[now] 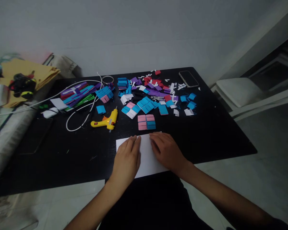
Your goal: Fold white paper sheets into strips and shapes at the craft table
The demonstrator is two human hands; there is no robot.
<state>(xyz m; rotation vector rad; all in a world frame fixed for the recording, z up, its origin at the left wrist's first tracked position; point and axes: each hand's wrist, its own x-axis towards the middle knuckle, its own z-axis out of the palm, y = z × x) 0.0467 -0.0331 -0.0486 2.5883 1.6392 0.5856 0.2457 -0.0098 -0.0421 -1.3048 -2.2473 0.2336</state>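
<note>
A sheet of white paper (147,156) lies at the front edge of the black table, right in front of me. My left hand (127,156) rests on its left part, fingers stretched toward the far edge. On the right part lies my right hand (166,148), its fingers slightly bent and their tips at the far edge; the thumb side faces the middle of the sheet. Both hands press on the paper without a visible grip. Just beyond the sheet sits a pink and blue block of folded paper (146,122). To the left is a yellow glue gun (105,121).
Blue folded pieces (146,104), scissors (155,97) and purple, red and white scraps (156,84) cover the table's back. A phone (188,79) lies back right. A white cable (69,119) loops beside coloured paper strips (80,94). A white chair (235,91) stands right.
</note>
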